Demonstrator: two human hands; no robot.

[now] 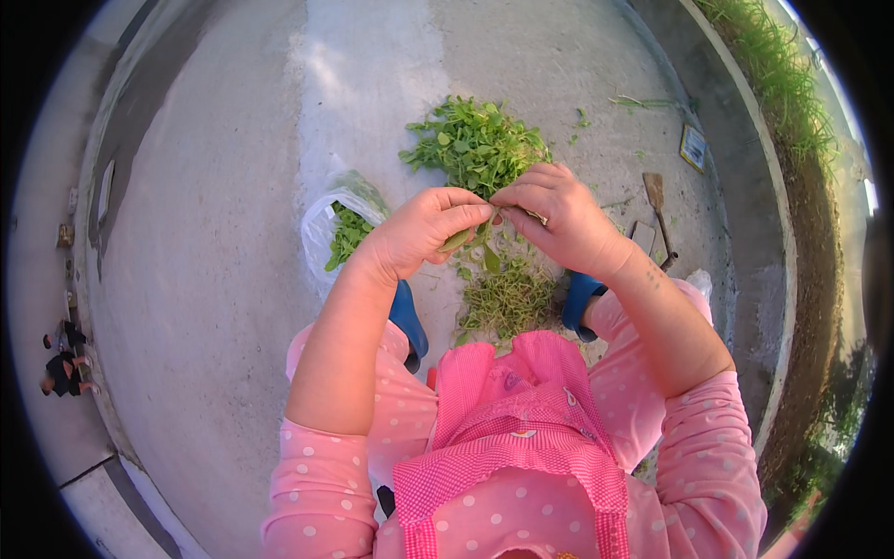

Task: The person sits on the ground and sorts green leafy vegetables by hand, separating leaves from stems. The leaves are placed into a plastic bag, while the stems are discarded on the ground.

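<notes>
My left hand grips a leafy green sprig between thumb and fingers, its leaves hanging below. The fingertips of my right hand meet the left ones and pinch the upper part of the sprig. Beyond both hands lies a heap of leafy greens on the concrete. Below them, between my feet, is a pile of thin stems and trimmings. To the left stands a clear plastic bag with green leaves in it.
Blue shoes flank the trimmings. At right lie a small spade-like tool with a rusty blade, a flat piece and a printed packet. A low concrete wall borders grass. Two people are far off at left.
</notes>
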